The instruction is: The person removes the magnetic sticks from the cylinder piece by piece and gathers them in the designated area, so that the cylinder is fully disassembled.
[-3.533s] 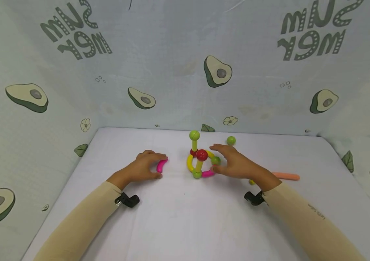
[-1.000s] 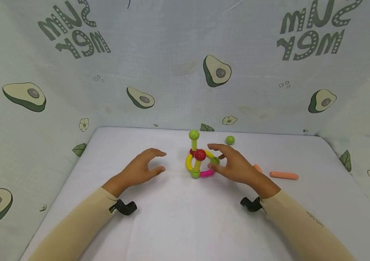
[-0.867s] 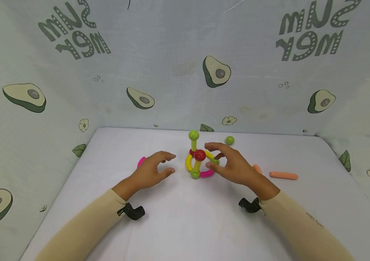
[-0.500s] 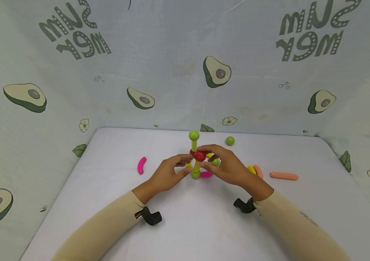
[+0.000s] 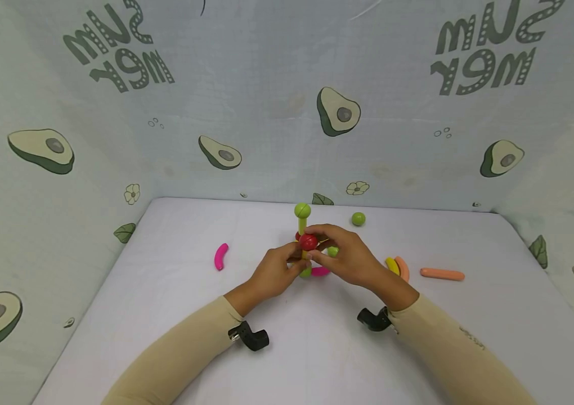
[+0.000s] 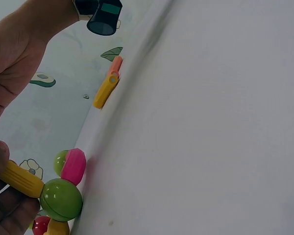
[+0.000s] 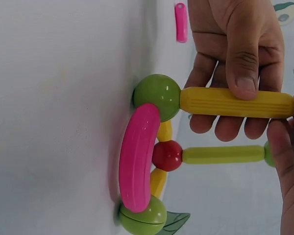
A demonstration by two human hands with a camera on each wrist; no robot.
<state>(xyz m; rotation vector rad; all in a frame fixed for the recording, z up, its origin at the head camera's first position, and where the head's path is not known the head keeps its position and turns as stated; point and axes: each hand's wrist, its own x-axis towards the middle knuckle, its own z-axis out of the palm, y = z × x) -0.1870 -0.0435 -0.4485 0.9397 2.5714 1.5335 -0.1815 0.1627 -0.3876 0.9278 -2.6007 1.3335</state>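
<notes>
A magnetic stick-and-ball toy stands on the table: a ring of curved yellow and pink sticks (image 7: pixel 138 159) joined by green balls (image 7: pixel 158 97) and a red one (image 7: pixel 167 155), with two upright sticks. My left hand (image 5: pixel 274 274) pinches the nearer upright, a yellow stick (image 7: pixel 237 103), thumb on one side and fingers on the other. At the top of that stick, my right hand (image 5: pixel 346 254) grips the red ball (image 5: pixel 309 242) between thumb and fingers. The farther upright, a yellow-green stick (image 7: pixel 223 154), carries a green ball (image 5: pixel 303 211). Both hands partly hide the ring in the head view.
A loose pink curved stick (image 5: pixel 221 256) lies to the left. Behind the right hand sits a green ball (image 5: pixel 358 219). To the right are a yellow curved stick (image 5: pixel 392 265), an orange curved stick (image 5: pixel 402 269) and an orange straight stick (image 5: pixel 442 274). Printed cloth hangs behind the table.
My left hand has let go of the pink curved stick, now lying farther left, and moved right onto the yellow upright. My right hand has shifted left and taken hold of the red ball.
</notes>
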